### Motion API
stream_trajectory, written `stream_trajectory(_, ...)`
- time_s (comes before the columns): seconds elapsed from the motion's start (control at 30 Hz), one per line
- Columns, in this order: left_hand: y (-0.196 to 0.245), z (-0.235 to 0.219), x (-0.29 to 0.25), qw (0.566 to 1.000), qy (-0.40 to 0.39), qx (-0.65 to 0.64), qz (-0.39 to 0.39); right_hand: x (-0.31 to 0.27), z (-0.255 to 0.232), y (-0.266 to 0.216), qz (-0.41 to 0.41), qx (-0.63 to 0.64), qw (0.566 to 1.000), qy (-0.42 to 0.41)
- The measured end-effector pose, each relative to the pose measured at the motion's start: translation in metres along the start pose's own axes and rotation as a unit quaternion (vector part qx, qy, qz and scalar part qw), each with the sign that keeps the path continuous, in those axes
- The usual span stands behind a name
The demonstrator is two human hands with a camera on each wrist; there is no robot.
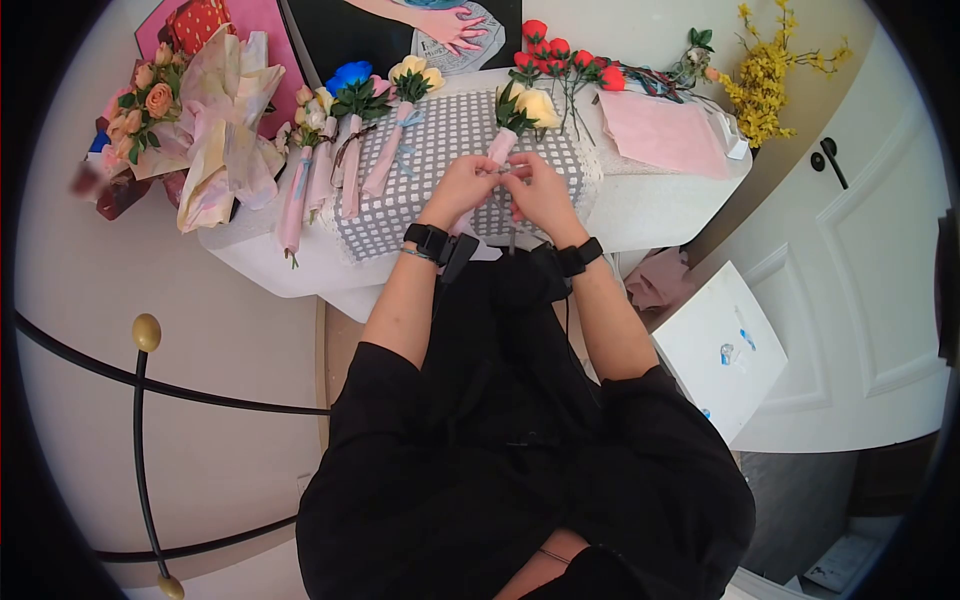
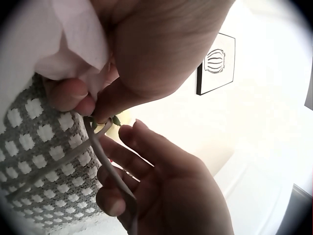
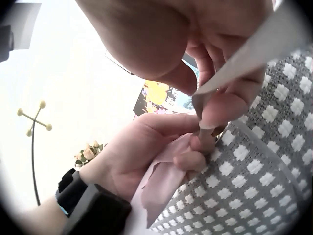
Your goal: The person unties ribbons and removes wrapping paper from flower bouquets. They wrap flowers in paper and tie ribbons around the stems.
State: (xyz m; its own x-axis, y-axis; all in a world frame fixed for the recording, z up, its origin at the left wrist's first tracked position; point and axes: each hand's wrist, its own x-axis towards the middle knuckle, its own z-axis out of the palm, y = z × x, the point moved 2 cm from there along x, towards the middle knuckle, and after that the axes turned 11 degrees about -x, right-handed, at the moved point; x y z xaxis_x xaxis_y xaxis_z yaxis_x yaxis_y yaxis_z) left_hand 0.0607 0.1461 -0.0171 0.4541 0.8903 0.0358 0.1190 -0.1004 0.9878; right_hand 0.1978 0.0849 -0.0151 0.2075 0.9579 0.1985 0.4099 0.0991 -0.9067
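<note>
A cream rose [image 1: 538, 106] with green leaves stands out of a pink paper wrap [image 1: 501, 148] over the checked cloth. My left hand [image 1: 464, 188] grips the wrapped stem, and in the right wrist view the loose lower part of the paper [image 3: 161, 183] hangs below its fingers. With thumb and finger, my right hand [image 1: 543, 192] pinches a grey ribbon [image 3: 239, 63] close beside the left fingertips. In the left wrist view the ribbon strands [image 2: 105, 156] cross at the stem, and one trails over the cloth.
Several paper-wrapped flowers [image 1: 352, 165] lie left on the grey-and-white checked cloth [image 1: 430, 150]. A larger bouquet [image 1: 235, 130] is at the far left. Red roses [image 1: 560, 55], pink paper sheets [image 1: 665, 135] and yellow blossoms [image 1: 765, 85] are at the right. A white box [image 1: 725, 350] stands below.
</note>
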Motion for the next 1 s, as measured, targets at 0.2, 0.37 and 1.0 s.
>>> stream_trajectory(0.2, -0.004, -0.002, 0.002, 0.999, -0.016, 0.038, 0.012, 0.020, 0.006, 0.016, -0.161, -0.114, 0.980, 0.002)
stream_trajectory(0.37, 0.000, 0.003, 0.000, 0.992, 0.052, 0.050, 0.106, 0.023, 0.008, 0.024, -0.191, -0.155, 0.969, 0.027)
stream_trajectory(1.0, -0.008, 0.001, 0.002, 0.992, 0.057, -0.110, 0.038, 0.014, 0.029, 0.022, -0.143, -0.105, 0.970, 0.164)
